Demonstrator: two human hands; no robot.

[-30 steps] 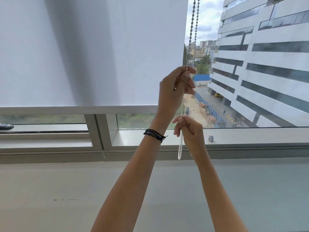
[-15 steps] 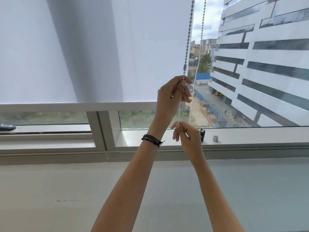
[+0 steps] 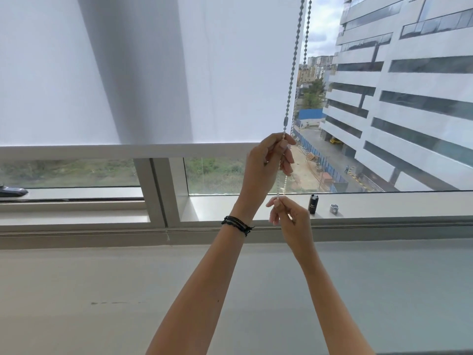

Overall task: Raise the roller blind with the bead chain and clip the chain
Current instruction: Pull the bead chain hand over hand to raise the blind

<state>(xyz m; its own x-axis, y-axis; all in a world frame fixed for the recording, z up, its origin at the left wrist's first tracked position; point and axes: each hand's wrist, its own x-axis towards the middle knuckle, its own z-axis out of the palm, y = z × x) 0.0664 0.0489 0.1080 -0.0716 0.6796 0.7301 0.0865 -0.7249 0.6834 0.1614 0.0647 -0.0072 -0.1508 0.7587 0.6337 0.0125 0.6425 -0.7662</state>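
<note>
Left hand: Your left hand (image 3: 266, 166) is raised above the right one, fingers curled closed, with thumb and forefinger pinching the bead chain (image 3: 291, 83) just below its grey connector (image 3: 286, 121).
Right hand: Your right hand (image 3: 288, 213) sits lower and slightly to the right, fingertips (image 3: 276, 201) closed on the chain strand that comes down from the left hand.
Wristband: A black corded band (image 3: 236, 224) circles your left wrist.
Bead chain: Two strands hang from the top of the view along the right edge of the blind. The left strand runs to your left hand; the right strand drops behind that hand, and where it ends cannot be told. A short pale length is stretched between your two hands.
Roller blind: The white blind (image 3: 153, 70) covers the upper left of the window. Its bottom bar (image 3: 122, 151) lies level with your left hand, leaving a strip of glass open above the sill.
Sill: The window sill (image 3: 396, 201) runs left to right just beyond your hands.
Sill items: A small black cylinder (image 3: 313, 203) stands upright just right of your right hand. A small grey fitting (image 3: 334, 208) sits right of the cylinder, apart from it. A dark object (image 3: 11, 192) lies at the far left edge.
Outside: A multi-storey building (image 3: 409, 98) fills the right side of the glass.
</note>
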